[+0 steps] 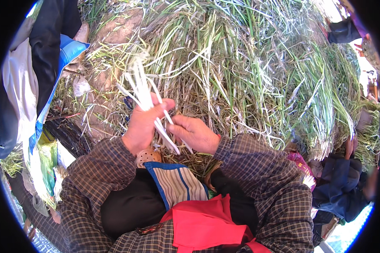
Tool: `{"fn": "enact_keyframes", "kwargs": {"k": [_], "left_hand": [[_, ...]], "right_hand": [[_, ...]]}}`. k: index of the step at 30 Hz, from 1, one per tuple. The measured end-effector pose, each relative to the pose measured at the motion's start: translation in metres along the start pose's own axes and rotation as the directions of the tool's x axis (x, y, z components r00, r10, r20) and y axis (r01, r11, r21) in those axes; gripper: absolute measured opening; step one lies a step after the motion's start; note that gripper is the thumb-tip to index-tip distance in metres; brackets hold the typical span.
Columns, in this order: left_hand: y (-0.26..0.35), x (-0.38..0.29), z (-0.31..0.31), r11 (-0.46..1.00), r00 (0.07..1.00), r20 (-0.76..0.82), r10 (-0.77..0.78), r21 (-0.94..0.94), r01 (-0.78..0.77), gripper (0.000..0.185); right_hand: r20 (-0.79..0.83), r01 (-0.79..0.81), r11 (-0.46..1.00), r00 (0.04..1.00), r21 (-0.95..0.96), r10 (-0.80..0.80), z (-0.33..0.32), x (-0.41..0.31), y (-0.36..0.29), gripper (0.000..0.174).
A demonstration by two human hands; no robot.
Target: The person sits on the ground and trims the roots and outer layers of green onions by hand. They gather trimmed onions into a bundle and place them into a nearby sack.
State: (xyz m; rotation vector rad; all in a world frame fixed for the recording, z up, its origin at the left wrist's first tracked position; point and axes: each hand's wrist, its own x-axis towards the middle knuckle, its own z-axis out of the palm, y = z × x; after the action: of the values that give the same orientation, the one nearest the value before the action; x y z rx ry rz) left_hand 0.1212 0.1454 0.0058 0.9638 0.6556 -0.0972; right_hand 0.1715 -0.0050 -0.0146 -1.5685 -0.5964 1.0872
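A small bundle of pale, peeled-looking plant stalks [142,90] is gripped in my left hand [141,123]. Their white lower ends stick out below the fist, while the upper part, near the pile, is blurred. Beside it, my right hand [194,131] pinches one white stalk [167,116] between thumb and fingers. That stalk crosses close to my left thumb and runs along the bundle. Beneath and beyond both hands spreads a thick heap of long green leafy stalks [215,69], chive-like, mixed with dry yellowed leaves.
A striped cloth [180,183] and a red cloth [205,221] lie over my lap. To the left are a person's dark-clad leg [47,47] and a blue sheet [68,50]. At right, another person's hand [351,147] is by a stalk bundle [323,126].
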Motion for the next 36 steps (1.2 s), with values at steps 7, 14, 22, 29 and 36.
{"fn": "enact_keyframes", "kwargs": {"k": [7, 14, 22, 29, 36], "left_hand": [[0.006, 0.015, -0.060, 0.984, 0.948, -0.304, -0.091, -0.176, 0.038, 0.051], [-0.026, 0.003, -0.074, 0.928, 0.921, -0.159, -0.357, -0.171, 0.330, 0.037], [0.008, 0.002, -0.003, 0.993, 0.979, 0.167, -0.115, 0.043, 0.109, 0.019], [0.020, -0.016, 0.038, 0.976, 0.922, 0.323, -0.213, 0.122, 0.183, 0.021], [0.037, -0.039, 0.069, 0.956, 0.915, 0.328, -0.234, 0.249, 0.155, 0.020]], "right_hand": [[-0.325, -0.390, 0.876, 0.899, -0.283, 0.295, -0.096, 0.002, 0.049, 0.026], [-0.501, -0.545, 0.764, 0.796, -0.347, 0.341, -0.142, 0.002, 0.102, 0.037], [-0.242, -0.266, 0.956, 0.942, -0.121, 0.232, -0.087, -0.053, 0.003, 0.012], [0.108, 0.304, 0.781, 0.950, -0.546, -0.294, -0.056, -0.108, -0.072, 0.014], [0.029, 0.272, 0.701, 0.941, -0.659, -0.338, -0.062, -0.115, -0.087, 0.014]]}}
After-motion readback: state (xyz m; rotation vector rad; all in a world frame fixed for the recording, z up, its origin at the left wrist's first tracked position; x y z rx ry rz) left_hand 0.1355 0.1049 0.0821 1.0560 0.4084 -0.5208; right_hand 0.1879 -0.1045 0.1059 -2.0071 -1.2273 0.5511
